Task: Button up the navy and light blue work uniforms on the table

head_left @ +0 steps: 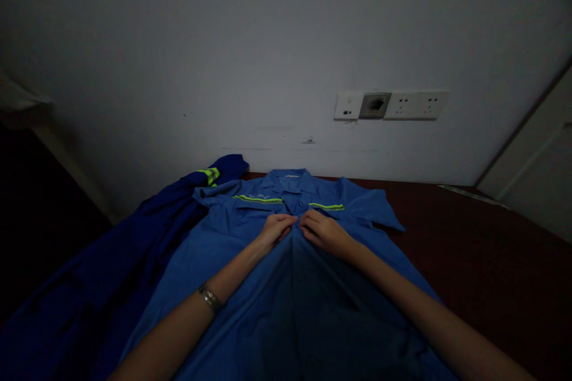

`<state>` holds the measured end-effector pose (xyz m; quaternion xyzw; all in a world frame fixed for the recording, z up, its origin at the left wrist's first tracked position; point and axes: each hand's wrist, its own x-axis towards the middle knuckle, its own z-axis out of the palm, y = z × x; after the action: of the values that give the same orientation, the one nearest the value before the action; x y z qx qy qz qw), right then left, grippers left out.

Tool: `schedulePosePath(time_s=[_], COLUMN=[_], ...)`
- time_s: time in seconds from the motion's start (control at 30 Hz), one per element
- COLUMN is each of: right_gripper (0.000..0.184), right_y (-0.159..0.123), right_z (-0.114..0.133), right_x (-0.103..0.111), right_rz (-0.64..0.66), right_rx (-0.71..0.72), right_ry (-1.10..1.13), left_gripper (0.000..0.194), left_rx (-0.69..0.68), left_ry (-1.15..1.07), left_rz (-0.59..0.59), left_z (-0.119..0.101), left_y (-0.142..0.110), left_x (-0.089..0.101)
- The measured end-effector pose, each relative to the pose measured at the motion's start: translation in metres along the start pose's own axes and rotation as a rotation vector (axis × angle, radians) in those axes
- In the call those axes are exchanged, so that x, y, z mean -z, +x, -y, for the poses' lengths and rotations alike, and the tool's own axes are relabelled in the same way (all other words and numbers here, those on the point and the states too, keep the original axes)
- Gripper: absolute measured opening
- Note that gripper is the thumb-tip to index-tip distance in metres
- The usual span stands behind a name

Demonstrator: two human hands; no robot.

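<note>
A blue short-sleeved work shirt (pixel 250 262) with yellow-green stripes across the chest lies face up, its collar toward the wall. My left hand (pixel 277 228) pinches the left side of its front opening, just below the chest stripes. Close beside it, my right hand (pixel 324 232) is closed on the right edge of the same opening. The fingertips nearly meet, and the cloth is drawn up into folds beneath them. Whether a button sits between the fingers is too small to tell. A metal watch band or bracelet (pixel 210 297) is on my left wrist.
A darker blue garment (pixel 147 232) with a yellow-green reflective band lies along the shirt's left side. Under both is a dark reddish-brown surface (pixel 456 250). Behind rises a pale wall (pixel 201 59) with a row of sockets (pixel 415 105). A pale panel (pixel 536 172) stands at the right.
</note>
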<state>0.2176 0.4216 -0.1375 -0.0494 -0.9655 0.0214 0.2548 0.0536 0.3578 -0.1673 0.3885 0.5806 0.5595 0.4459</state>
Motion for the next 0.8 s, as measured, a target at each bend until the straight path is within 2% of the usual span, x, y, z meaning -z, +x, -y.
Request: schedulePosePath(time_s=[0.1,0.2,0.3,0.4,0.63,0.8], right_gripper=[0.015,0.015,0.016,0.017,0.016,0.017], right_y=[0.0,0.001,0.001,0.001,0.001,0.006], right_z=[-0.002,-0.003,-0.003,-0.002,-0.006,-0.004], right_x=[0.002,0.003,0.006,0.007,0.005,0.006], right_rz=[-0.013,-0.02,-0.016,-0.023,-0.016,0.009], right_rx=[-0.052,-0.075,-0.089,-0.105,-0.155,-0.304], right_ry=[0.084,0.107,0.102,0.104,0.189,0.369], left_gripper=[0.031,0.025,0.026,0.028,0.027,0.023], left_rx=[0.039,0.068,0.044,0.01,-0.053,-0.106], left_ry=[-0.048,-0.09,0.027,0.168,0.277,0.293], left_rz=[-0.004,0.065,0.142,0.167,0.144,0.113], left_z=[-0.004,-0.012,-0.02,-0.025,-0.022,-0.018], left_y=[-0.001,-0.005,-0.009,-0.01,-0.011,-0.012], left_x=[0.0,0.004,0.013,0.021,0.02,0.012])
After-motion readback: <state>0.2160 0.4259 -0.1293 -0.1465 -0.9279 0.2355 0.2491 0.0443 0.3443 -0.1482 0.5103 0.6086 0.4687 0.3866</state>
